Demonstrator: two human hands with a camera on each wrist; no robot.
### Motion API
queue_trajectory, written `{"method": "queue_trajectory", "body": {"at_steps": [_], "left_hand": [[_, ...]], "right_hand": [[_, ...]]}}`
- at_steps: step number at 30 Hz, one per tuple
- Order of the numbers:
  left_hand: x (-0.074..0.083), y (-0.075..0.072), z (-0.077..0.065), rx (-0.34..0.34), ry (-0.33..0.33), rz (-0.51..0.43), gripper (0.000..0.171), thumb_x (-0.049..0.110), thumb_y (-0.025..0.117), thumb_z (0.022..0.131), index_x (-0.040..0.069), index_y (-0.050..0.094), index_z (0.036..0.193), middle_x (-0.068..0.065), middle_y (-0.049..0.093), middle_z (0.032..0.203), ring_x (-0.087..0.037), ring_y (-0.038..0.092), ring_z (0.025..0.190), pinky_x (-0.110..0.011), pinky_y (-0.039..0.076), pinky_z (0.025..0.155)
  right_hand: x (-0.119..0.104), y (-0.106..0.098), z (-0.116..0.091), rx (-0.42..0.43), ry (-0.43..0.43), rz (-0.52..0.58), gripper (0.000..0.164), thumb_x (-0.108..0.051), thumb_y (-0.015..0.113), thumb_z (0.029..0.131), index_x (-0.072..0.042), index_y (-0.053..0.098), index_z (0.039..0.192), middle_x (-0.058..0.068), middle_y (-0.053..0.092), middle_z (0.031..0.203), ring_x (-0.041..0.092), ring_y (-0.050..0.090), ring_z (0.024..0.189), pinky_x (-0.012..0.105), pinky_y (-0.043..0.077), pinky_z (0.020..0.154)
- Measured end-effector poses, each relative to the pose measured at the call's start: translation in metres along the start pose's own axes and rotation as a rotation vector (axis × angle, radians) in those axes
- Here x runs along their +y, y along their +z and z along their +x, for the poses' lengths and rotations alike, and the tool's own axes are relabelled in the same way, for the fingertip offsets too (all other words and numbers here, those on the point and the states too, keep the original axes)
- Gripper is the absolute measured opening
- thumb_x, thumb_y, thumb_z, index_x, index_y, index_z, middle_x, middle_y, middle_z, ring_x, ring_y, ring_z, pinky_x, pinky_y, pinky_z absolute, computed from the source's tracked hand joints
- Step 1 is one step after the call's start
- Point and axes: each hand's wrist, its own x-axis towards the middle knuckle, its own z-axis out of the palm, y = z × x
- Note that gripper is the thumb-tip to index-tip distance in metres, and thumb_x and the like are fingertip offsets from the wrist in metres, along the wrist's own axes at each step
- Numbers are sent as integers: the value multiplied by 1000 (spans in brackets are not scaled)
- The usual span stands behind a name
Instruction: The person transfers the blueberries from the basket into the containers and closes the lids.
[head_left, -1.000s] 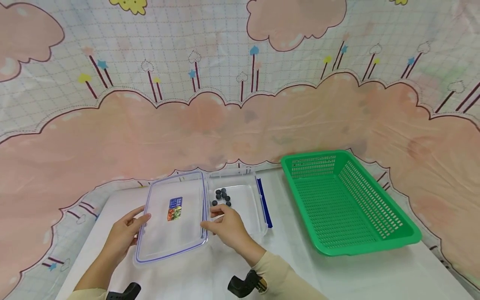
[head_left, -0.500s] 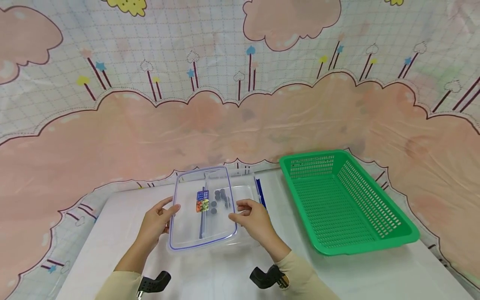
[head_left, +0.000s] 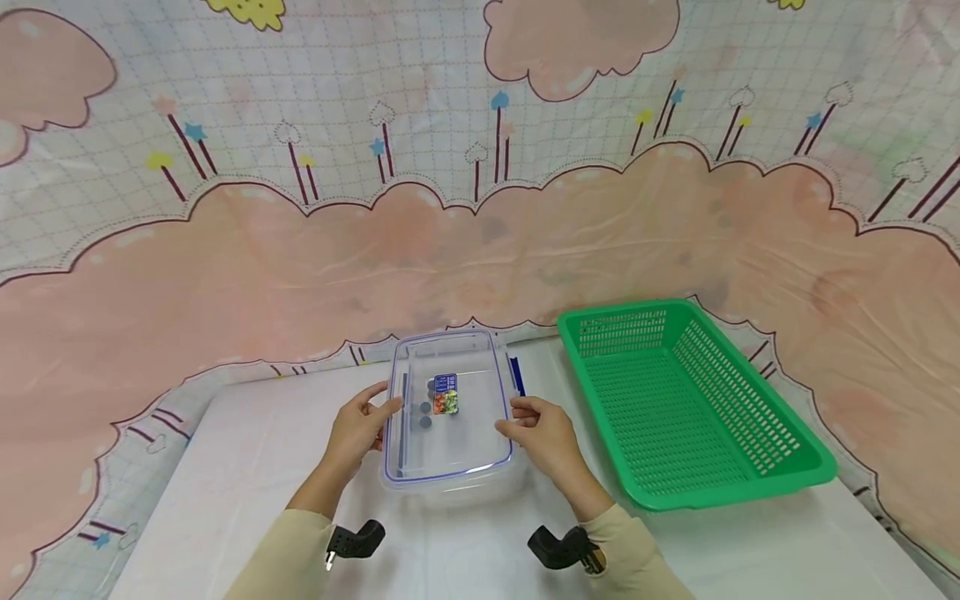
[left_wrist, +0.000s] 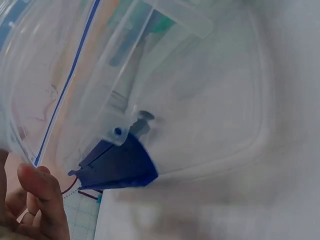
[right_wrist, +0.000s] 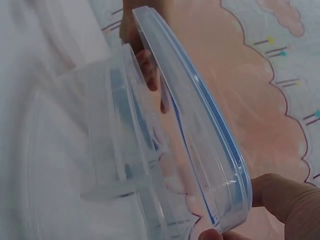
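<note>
A clear lid (head_left: pixel 472 446) with a blue seal line and a small picture label is held level between both hands. It is over a clear plastic box (right_wrist: pixel 107 145), and the right wrist view shows a gap between lid and box rim. My left hand (head_left: pixel 358 425) pinches the lid's left edge, thumb on top; my right hand (head_left: pixel 543 429) pinches the right edge likewise. Through the lid, several dark blueberry-like balls (head_left: pixel 425 408) show inside the box. A blue side latch (left_wrist: pixel 120 165) hangs outward on the box's left side, and another blue latch (head_left: pixel 517 377) shows at the right.
To the right a green perforated basket (head_left: pixel 626 433) stands on the white-covered table (head_left: pixel 247 467). A cloud-patterned cloth (head_left: pixel 420 258) hangs behind the table. Black wrist cameras (head_left: pixel 356 540) are strapped to both forearms.
Both hands have carried the lid rightward, from left of the box to above it. The balls, uncovered before, now show through the lid. The basket has stayed put.
</note>
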Motion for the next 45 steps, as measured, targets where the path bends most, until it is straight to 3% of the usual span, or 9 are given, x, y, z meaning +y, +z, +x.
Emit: {"method": "queue_trajectory", "body": {"at_steps": [15,37,45], "left_hand": [[0,20,7,8,0,39,56,28,65,94,10,49,144,1,48,71,-8,50,53,-20,48,47],[-2,23,6,32,-21,88,58,31,66,93,10,49,144,-1,53,71,-8,51,51,-20,49,48],[-5,32,5,65,-59,-5,57,28,68,92,10,50,143,2,51,69,-6,48,48,-19,44,46]], "right_hand": [[18,-8,8,24,39,0,37,-10,78,80,6,69,112,12,71,94,17,62,81,26,54,68],[24,-4,11,23,83,8,40,-11,79,79,5,69,114,13,71,96,18,63,83,26,50,66],[31,-5,12,29,77,19,36,-11,78,80,4,71,112,12,71,95,18,62,82,24,50,64]]}}
